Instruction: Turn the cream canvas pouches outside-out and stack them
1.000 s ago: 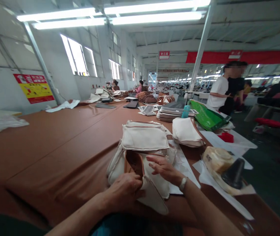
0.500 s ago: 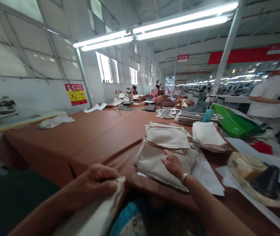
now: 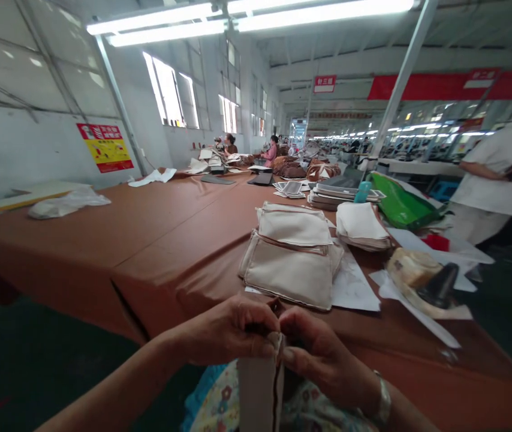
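Between my two hands, over my lap, hangs a pale fabric piece (image 3: 258,393) with a brown seam edge showing along its right side. My left hand (image 3: 242,330) pinches its upper left corner. My right hand (image 3: 316,351), with a bracelet at the wrist, closes on the same top edge from the right, fingers close to the left ones. Just beyond my hands, a pile of cream fabric pieces (image 3: 287,273) with stitched edges lies on the table. A second stack of pale pieces (image 3: 361,222) is to its right.
Brown material (image 3: 157,234) covers the wide table. On the right are a tape roll (image 3: 413,267), a black cone-shaped object (image 3: 440,285), a white paper sheet (image 3: 357,285) and a green bag (image 3: 404,201). A person in a white shirt (image 3: 499,174) stands beyond the table's right side.
My right hand has left the cream pile and come to the held piece's top edge. My left hand has moved right with the piece, which now hangs upright. The view has tilted downward.
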Action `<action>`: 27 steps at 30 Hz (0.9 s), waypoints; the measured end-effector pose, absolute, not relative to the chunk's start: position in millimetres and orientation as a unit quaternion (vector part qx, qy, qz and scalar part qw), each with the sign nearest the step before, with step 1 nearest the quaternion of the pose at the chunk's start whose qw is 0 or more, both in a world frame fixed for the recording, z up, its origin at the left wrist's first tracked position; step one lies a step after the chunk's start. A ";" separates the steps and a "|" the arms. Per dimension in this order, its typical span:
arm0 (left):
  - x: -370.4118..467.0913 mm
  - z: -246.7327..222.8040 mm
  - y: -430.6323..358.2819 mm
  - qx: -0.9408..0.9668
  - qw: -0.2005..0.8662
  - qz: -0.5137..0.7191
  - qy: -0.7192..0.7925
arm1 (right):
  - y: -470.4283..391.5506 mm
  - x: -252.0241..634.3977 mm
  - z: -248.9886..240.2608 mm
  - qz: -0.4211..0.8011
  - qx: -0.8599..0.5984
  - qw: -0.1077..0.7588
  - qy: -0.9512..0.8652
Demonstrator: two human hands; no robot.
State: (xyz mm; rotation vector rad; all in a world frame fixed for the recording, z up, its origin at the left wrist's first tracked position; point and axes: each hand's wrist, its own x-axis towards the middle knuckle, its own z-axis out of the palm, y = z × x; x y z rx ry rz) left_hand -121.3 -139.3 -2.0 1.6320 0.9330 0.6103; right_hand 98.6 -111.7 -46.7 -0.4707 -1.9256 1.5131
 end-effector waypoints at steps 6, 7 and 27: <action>-119.3 -8.8 -143.9 0.648 0.602 0.237 0.403 | -118.7 103.9 -50.0 0.521 -0.230 0.301 -0.765; -117.8 -10.2 -143.8 0.638 0.612 0.236 0.404 | -118.3 105.2 -47.4 0.529 -0.232 0.293 -0.762; -86.7 -31.2 -155.3 0.489 0.701 0.320 0.410 | -104.7 115.2 -36.8 0.631 -0.264 0.271 -0.677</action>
